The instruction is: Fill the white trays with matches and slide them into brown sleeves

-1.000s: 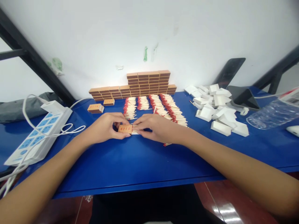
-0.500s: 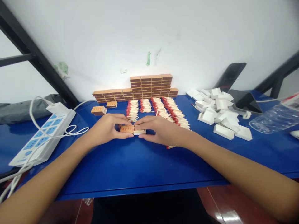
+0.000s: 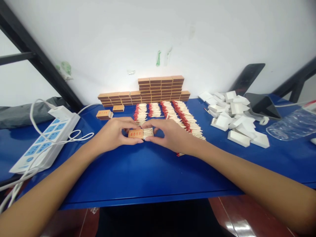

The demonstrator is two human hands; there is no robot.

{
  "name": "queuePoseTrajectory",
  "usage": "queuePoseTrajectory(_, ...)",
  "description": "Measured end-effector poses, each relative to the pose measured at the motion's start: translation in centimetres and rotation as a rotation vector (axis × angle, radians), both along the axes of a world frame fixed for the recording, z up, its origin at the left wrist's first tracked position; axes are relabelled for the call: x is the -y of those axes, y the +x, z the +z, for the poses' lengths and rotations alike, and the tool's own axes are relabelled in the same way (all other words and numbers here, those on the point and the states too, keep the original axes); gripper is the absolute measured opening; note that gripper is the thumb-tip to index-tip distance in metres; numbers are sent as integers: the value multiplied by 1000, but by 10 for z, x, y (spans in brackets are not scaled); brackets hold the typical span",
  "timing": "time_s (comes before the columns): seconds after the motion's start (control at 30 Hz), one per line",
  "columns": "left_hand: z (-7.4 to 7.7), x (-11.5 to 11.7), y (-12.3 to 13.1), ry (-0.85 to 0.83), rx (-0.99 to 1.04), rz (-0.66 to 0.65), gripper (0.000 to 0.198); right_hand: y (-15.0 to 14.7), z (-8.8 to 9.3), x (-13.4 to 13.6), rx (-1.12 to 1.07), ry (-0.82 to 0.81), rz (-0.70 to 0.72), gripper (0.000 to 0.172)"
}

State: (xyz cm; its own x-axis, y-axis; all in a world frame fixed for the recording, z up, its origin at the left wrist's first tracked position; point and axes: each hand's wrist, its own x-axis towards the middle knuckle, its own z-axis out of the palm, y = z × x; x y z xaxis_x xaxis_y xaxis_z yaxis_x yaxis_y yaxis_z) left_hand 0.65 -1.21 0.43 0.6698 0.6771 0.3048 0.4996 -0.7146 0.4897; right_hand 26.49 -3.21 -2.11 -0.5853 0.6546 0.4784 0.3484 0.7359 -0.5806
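My left hand [image 3: 113, 133] pinches the orange sleeve of a matchbox [image 3: 136, 133] just above the blue table [image 3: 148, 171]. My right hand [image 3: 170, 135] grips the matchbox's inner tray [image 3: 148, 132], which sticks out to the right, full of pale matchsticks. Both hands have their fingers curled round the box. Behind them lie rows of red-tipped matches [image 3: 172, 113].
A wall of stacked orange matchboxes [image 3: 158, 89] stands at the back, with two loose ones [image 3: 105, 114] to its left. A heap of white inner trays [image 3: 232, 115] lies at the right. A power strip with cables [image 3: 46, 140] is at the left, clear plastic [image 3: 293, 123] far right.
The camera view shifted slightly. The tray now shows further out of the sleeve to the right, and my right hand's fingers have spread round it.
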Motion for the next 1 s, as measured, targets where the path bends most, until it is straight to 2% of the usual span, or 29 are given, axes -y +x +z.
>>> queuePoseTrajectory(0.23, -1, 3, 2, 87, -6, 47, 33, -7, -1, 5, -122, -104, -35, 32)
queuePoseTrajectory(0.4, -3, 5, 4, 177, 36, 191, 36, -13, -2, 10, -246, -100, -214, 44)
queuePoseTrajectory(0.53, -3, 4, 4, 205, 49, 211, 38, -13, 2, 10, -255, -82, -314, 28)
queuePoseTrajectory(0.7, -6, 2, 2, 292, 55, 162, 41, -12, 2, 7, -262, -69, -332, 17)
queuePoseTrajectory(0.8, -7, 1, 0, 348, 27, 141, 41, -12, 0, 4, -299, -168, -310, 17)
queuePoseTrajectory(1.0, -8, 2, 0, 337, 24, 84, 41, -12, -2, 0, -405, -476, -236, 25)
